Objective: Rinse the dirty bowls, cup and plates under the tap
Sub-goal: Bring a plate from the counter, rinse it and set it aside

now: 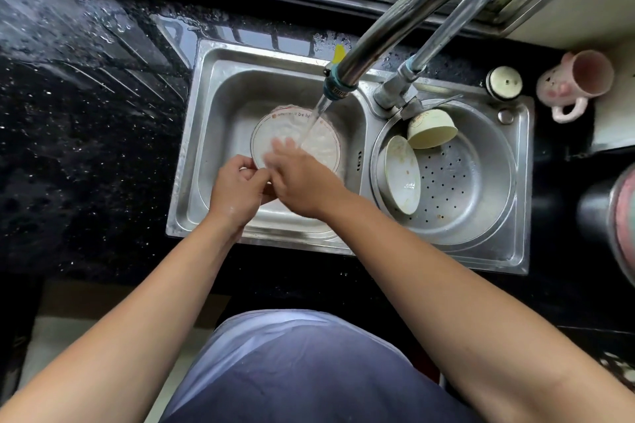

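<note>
A white plate [321, 144] with a thin brown ring and lettering is held tilted in the left sink basin [220, 103]. Water from the tap [405, 14] runs onto its face. My left hand [237, 192] grips the plate's near rim. My right hand [299, 178] lies flat on the plate's face with its fingers spread in the water. In the right basin [481, 203] a cream bowl [433, 129] lies on its side, and a second dish [402, 173] leans on edge. A pink cup [577, 79] lies on its side on the counter at right.
The wet black counter [86, 113] runs left of the sink. A round white lid or cap [504, 82] sits behind the right basin. A dark pot with a pink edge [615, 216] stands at far right. A barred window is behind the tap.
</note>
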`<state>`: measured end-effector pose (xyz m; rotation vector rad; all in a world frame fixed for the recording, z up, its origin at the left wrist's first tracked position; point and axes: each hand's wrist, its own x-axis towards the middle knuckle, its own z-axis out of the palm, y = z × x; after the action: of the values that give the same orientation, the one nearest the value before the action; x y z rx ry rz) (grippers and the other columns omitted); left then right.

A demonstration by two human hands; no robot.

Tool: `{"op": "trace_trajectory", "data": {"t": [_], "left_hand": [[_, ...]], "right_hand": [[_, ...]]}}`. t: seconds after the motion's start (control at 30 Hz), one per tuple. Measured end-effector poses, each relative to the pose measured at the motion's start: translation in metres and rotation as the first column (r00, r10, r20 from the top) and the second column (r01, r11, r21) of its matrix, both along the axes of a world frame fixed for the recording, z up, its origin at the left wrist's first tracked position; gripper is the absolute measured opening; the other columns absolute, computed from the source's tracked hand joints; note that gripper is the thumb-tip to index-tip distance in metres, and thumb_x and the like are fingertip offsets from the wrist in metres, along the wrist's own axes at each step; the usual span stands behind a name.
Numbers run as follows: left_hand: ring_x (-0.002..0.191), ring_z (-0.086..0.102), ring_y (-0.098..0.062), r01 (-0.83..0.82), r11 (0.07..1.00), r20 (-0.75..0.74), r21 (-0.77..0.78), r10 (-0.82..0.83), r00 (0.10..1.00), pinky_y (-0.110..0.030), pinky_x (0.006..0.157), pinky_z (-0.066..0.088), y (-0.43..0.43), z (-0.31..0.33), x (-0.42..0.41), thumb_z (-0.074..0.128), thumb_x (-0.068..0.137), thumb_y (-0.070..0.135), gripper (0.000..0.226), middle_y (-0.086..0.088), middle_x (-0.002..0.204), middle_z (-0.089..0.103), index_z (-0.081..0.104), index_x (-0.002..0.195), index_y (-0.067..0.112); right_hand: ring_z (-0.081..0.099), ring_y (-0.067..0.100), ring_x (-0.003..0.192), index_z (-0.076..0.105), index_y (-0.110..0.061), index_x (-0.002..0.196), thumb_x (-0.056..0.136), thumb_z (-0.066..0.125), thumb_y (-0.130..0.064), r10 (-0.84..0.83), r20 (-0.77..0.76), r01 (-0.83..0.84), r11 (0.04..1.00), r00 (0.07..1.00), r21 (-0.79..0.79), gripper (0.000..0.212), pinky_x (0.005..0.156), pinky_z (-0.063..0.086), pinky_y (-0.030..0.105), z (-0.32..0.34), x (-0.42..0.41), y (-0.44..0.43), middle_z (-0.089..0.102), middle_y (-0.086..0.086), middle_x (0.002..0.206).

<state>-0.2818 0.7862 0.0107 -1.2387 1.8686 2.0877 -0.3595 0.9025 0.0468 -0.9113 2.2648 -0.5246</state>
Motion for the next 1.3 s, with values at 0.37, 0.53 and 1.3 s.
{"op": "trace_trajectory", "data": {"t": [0.37,0.53,1.3], "left_hand": [[0.070,0.080,-0.039,-0.076,0.992,0.021,0.103,0.074,0.997,-0.032,0.059,0.064,-0.006,-0.009,-0.007,0.061,0.078,0.006,0.009,-0.021,0.074,0.079,0.058,0.087,0.007],[0.079,0.082,-0.029,-0.032,0.987,0.055,0.157,0.024,0.998,-0.022,0.059,0.060,-0.014,-0.009,-0.006,0.067,0.093,0.034,0.022,-0.012,0.092,0.083,0.066,0.097,0.013],[0.103,0.074,-0.034,-0.270,0.871,0.100,0.411,0.252,0.963,-0.039,0.076,0.066,0.015,-0.023,-0.024,0.070,0.094,0.001,0.030,-0.017,0.107,0.079,0.067,0.124,-0.003]], "right_hand": [[0.025,0.028,0.154,0.031,-0.012,0.156,0.102,0.042,-0.007,0.028,-0.287,0.012,0.990,0.957,0.137,0.055,0.126,0.015,0.051,-0.024,0.015,0.040,0.029,0.012,0.166],[0.056,0.030,0.130,0.051,-0.024,0.147,0.101,0.050,-0.009,-0.124,-0.172,0.128,0.992,0.977,0.014,0.048,0.112,0.037,0.044,-0.031,0.009,0.034,0.059,0.007,0.146],[0.073,0.029,0.079,0.054,0.003,0.121,0.107,0.047,-0.030,-0.540,0.817,0.859,0.301,-0.204,0.414,0.036,0.074,0.062,0.040,-0.033,-0.012,0.052,0.071,0.023,0.099]]}}
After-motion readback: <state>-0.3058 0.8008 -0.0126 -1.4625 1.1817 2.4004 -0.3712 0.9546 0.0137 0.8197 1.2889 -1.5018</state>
